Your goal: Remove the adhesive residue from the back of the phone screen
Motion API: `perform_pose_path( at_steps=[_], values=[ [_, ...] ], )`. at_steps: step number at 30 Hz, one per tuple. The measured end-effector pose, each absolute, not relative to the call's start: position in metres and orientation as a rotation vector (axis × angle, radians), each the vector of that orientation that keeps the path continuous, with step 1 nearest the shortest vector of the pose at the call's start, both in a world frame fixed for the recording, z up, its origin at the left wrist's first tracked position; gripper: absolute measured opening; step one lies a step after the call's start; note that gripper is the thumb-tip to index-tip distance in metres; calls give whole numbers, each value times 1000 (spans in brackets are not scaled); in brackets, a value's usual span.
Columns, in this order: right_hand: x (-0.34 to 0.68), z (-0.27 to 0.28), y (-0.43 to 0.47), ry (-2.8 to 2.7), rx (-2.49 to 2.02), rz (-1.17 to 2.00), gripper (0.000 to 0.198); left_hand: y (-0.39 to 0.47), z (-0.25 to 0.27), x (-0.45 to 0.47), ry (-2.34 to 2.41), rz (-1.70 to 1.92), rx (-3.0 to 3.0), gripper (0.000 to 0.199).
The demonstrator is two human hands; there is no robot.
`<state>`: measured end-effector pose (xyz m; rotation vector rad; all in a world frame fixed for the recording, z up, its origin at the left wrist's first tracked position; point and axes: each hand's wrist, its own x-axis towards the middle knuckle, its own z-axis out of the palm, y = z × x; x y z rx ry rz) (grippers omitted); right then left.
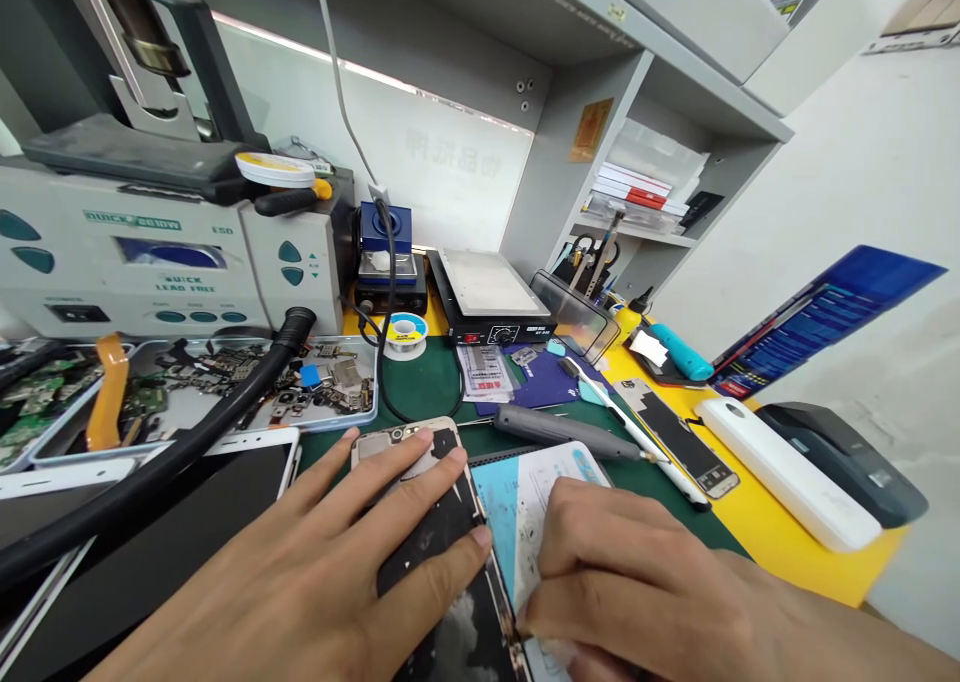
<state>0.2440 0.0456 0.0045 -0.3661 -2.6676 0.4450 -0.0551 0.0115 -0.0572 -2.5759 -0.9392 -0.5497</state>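
My left hand lies with spread fingers across an opened phone, whose dark inner side faces up. The thumb and fingertips press on the phone near its right edge. Close to that same edge, my right hand is curled with its fingers pinched together. What those fingers hold, if anything, is hidden behind the hand. Beneath the phone and the right hand lies a blue and white notebook. Just beyond it rests a grey soldering iron, and beside that a white toothbrush.
A thick black hose crosses the left side over a tray of parts and a large white-framed screen. A hot plate, a solder spool and a rework station stand behind. At right are a phone frame and a white case.
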Motion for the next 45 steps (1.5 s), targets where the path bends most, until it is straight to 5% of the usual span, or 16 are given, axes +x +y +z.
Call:
perform_pose_path(
  at_steps=[22,45],
  values=[
    [245,2,49,-2674,-382,473,14,15,-62,-53,-905,-516,-2477,80],
    [251,3,46,-2775,-393,445,16,15,-63,-51,-925,-635,-2522,70]
  ],
)
